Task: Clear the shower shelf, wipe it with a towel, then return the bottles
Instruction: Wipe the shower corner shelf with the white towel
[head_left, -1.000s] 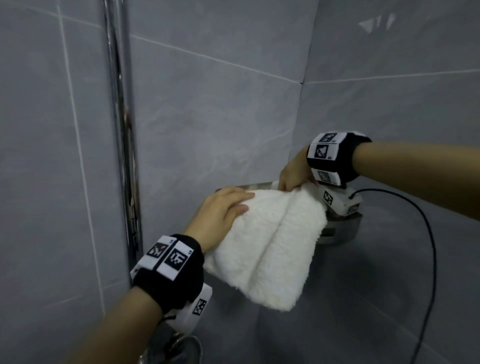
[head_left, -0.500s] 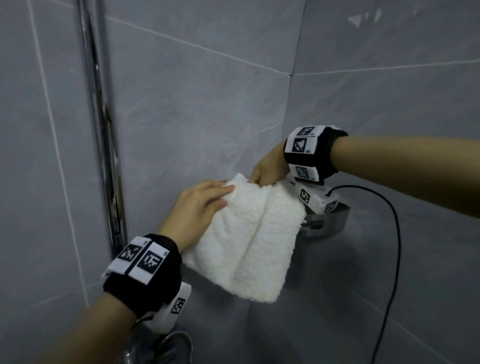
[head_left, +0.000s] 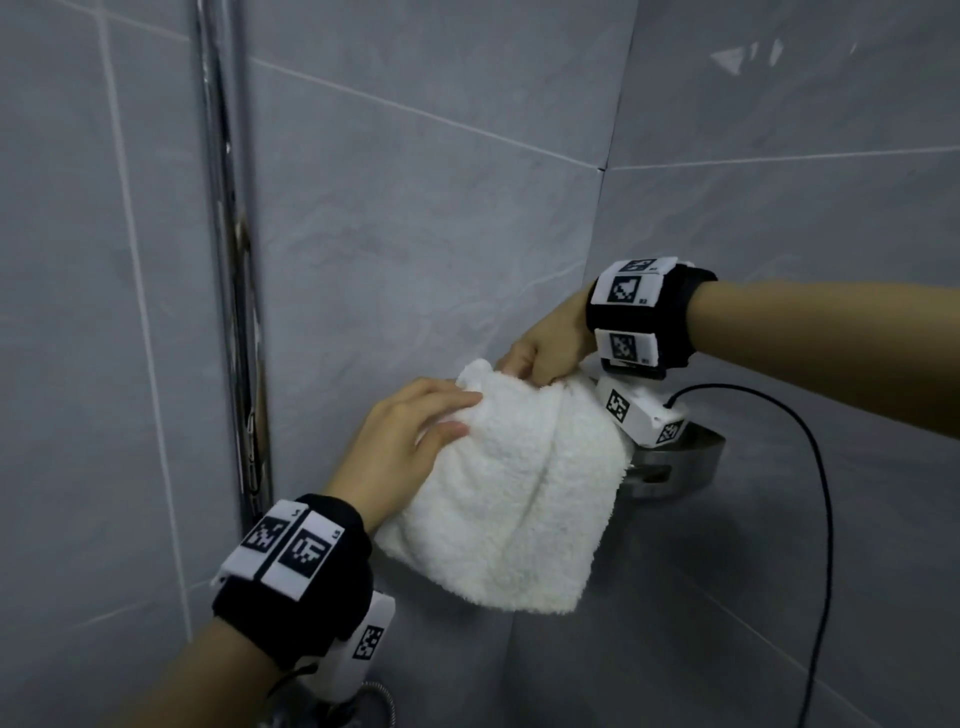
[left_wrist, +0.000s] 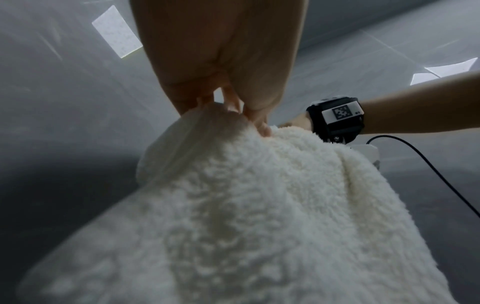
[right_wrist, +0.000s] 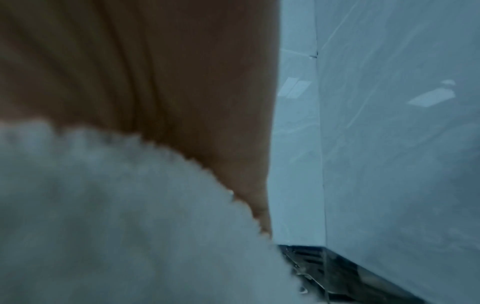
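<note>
A fluffy white towel (head_left: 519, 493) hangs in front of the wall corner, held up by both hands. My left hand (head_left: 467, 414) grips its upper left edge, fingers on top and thumb on the near side. My right hand (head_left: 519, 364) pinches the top edge just to the right with curled fingers. The metal corner shelf (head_left: 685, 467) shows at the towel's right, under my right wrist, and its left part is hidden. The left wrist view has the towel (left_wrist: 259, 205) filling the lower frame. The right wrist view catches the towel (right_wrist: 116, 216) and the slotted shelf (right_wrist: 324, 265). No bottles are in view.
A chrome shower pipe (head_left: 228, 260) runs down the wall on the left. A black cable (head_left: 810, 493) loops from my right wrist down the right wall. A shower hose fitting (head_left: 374, 701) sits at the bottom edge. Grey tiled walls meet in a corner behind the shelf.
The towel has come up off the shelf and shifted left with both hands on it. More of the shelf's right side shows now.
</note>
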